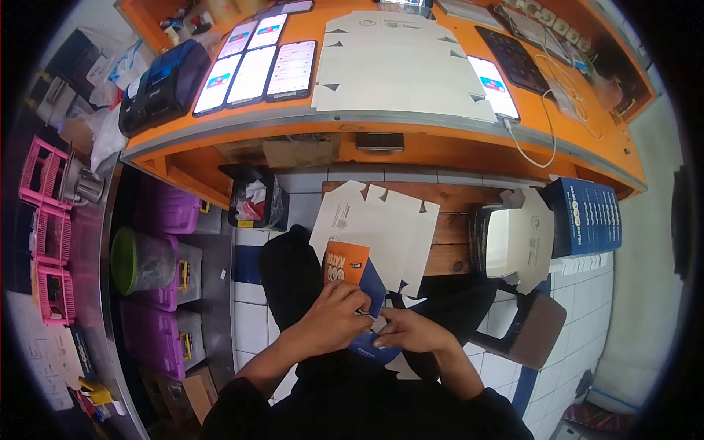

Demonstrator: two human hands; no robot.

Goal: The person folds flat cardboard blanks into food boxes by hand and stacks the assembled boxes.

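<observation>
On my lap is a partly folded cardboard food box (347, 259) with an orange panel and blue sides. My left hand (331, 317) is closed on its left side, fingers curled over the edge. Close by, my right hand (412, 331) pinches the box's right edge between thumb and fingers. Between the hands, part of the folded card is hidden by the fingers. Just beyond, an unfolded white cardboard blank (400, 235) lies flat, with slots cut in its edges and small print; the orange panel covers its lower left part.
Ahead stands an orange counter (257, 121) with several phones (293, 70), a stack of white blanks (396, 66) and a black printer (163, 88). Right are an open box (508, 242) and a blue box (587, 216). A bin (257, 202) and purple-lidded tubs (150, 337) are left.
</observation>
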